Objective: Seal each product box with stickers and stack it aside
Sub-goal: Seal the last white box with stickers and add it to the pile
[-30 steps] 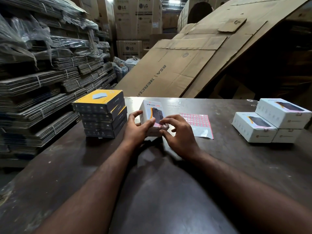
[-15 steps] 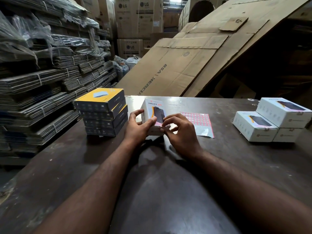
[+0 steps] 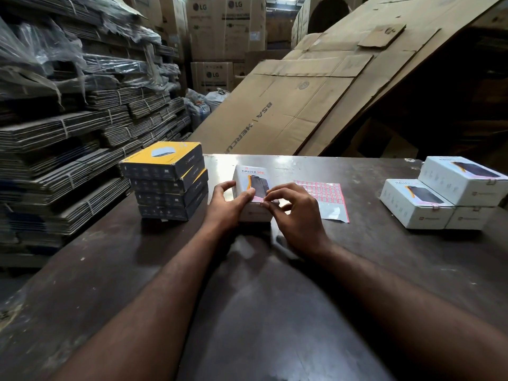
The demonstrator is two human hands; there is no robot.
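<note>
Cardboard box [image 3: 247,176], white, likely light and stiff, sits on table [image 3: 275,298] beside sticker sheet [image 3: 324,191]: left hand [image 3: 224,209] grips its left side, right hand [image 3: 297,215] pinches its near top edge, sticker there too small to tell; best held by side walls, not flap.
</note>
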